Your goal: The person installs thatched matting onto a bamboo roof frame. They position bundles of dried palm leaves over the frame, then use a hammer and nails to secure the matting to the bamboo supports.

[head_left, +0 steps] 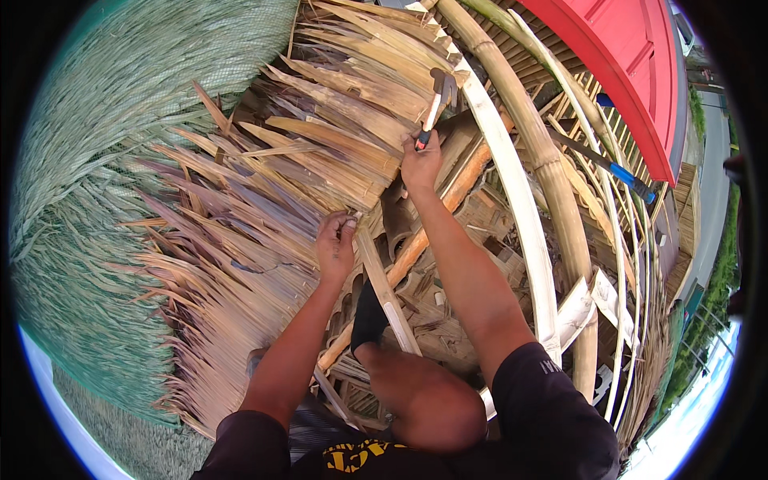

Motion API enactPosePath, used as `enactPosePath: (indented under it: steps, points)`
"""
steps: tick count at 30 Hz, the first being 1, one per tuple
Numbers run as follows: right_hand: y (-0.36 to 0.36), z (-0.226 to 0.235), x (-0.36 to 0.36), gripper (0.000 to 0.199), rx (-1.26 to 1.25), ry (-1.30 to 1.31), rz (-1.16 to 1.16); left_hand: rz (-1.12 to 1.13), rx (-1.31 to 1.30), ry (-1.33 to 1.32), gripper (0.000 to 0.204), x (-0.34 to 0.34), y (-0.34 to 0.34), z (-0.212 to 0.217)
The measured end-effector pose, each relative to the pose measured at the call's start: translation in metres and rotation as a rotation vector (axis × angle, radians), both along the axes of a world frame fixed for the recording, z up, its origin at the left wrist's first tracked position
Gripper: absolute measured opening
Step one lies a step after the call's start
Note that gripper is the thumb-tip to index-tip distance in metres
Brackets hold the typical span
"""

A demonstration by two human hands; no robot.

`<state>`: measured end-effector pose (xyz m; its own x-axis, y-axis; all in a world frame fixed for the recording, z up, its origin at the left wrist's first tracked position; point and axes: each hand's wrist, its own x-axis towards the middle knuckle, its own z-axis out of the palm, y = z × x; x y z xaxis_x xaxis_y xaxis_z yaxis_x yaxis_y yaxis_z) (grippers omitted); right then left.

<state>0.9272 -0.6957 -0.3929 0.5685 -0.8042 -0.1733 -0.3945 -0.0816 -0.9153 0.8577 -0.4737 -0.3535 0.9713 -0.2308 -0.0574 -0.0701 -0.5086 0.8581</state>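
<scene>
My right hand point(422, 162) is raised and grips the handle of a hammer point(438, 100), whose metal head is up over the dry brown thatch leaves point(320, 152). My left hand point(336, 244) presses on the thatch edge where it meets a thin bamboo slat point(386, 292), fingers pinched together; whether they hold a small thing I cannot tell. My knee point(424, 400) and black-socked foot point(368, 316) rest on the roof frame below the hands.
Thick bamboo poles point(544, 168) and a pale curved rafter point(520, 208) run along the right. A blue-handled tool point(616, 172) lies on the slats at far right. Green netted thatch point(104, 160) covers the left. A red roof point(632, 64) stands at the upper right.
</scene>
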Motion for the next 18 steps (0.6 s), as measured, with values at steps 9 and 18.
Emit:
enactPosePath:
  steps: [9, 18]
  points:
    - [0.005, -0.020, -0.012, 0.023, 0.127, -0.193, -0.082, 0.119, -0.020, -0.006, 0.008, -0.024, 0.000, -0.015]
    - [0.003, 0.007, -0.014, 0.024, 0.081, -0.067, -0.007, -0.001, 0.040, 0.016, 0.010, -0.010, 0.011, -0.009]
